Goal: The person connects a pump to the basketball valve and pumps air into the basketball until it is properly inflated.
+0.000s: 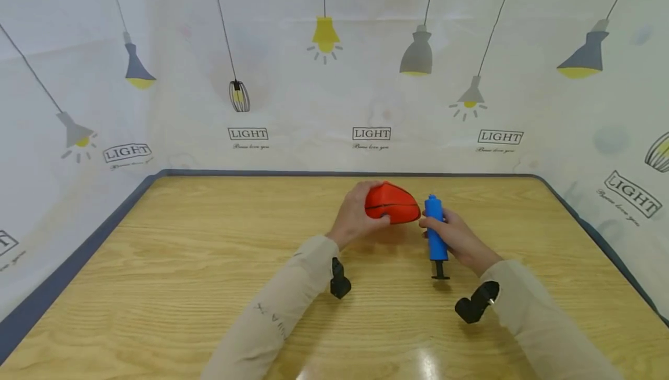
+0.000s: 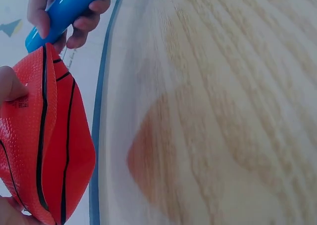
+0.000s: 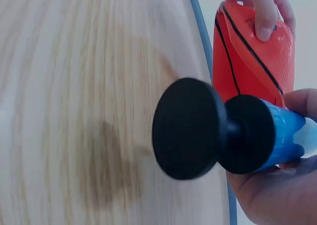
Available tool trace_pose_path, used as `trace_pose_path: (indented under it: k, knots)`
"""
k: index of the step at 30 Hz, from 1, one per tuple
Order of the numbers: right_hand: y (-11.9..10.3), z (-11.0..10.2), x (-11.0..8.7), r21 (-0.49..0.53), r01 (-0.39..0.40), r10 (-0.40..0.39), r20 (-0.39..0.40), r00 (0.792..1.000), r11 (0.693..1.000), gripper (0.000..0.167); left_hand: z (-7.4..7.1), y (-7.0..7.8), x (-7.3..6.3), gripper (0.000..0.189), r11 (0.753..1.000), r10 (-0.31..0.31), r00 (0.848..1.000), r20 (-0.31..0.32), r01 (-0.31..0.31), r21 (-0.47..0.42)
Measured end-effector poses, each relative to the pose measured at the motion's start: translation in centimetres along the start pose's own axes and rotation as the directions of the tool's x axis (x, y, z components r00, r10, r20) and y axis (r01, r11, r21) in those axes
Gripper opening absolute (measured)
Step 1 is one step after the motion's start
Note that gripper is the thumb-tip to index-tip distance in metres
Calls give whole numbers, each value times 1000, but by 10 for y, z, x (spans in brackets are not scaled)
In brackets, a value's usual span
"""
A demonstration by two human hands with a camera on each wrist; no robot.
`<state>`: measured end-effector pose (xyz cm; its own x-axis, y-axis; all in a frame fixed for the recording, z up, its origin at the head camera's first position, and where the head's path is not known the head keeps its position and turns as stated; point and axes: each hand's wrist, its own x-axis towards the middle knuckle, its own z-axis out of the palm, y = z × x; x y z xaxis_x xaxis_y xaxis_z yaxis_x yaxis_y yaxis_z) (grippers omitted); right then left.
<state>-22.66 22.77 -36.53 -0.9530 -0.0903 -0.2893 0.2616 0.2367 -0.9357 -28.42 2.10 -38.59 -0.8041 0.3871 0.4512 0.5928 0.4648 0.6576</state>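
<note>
A deflated red ball (image 1: 394, 201) with black seam lines is gripped by my left hand (image 1: 353, 217), fingers over its top and thumb below. Its skin is folded in, as the left wrist view shows on the ball (image 2: 74, 150). My right hand (image 1: 460, 236) holds a blue hand pump (image 1: 434, 226) around its barrel, nearly upright in the head view. The pump's black handle (image 3: 185, 128) points toward the right wrist camera and looks pushed in nearly all the way. Both things are held just above the table, close beside each other. Whether the pump's tip touches the ball cannot be told.
The wooden table (image 1: 209, 252) has a dark blue edge (image 1: 340, 173). White sheeting (image 1: 292, 78) printed with lamps rises behind it and at both sides. A small black camera hangs at each wrist, one at the left cuff (image 1: 340, 281).
</note>
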Motion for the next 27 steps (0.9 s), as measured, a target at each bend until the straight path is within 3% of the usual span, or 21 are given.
trace_pose_path:
  k: [11,21,27]
  knots:
    - [-2,8,-2,40,29,-29,-17,999,999,59,-6,7,-7,58,999,-8,1000,-15,8,-34]
    - [-4,6,-5,-11,39,-39,-2,999,999,58,-12,10,-8,54,997,80,995,-56,-79,22]
    - [-6,4,-8,-37,43,-42,3,999,998,59,-15,14,-10,61,999,29,995,-96,-25,40]
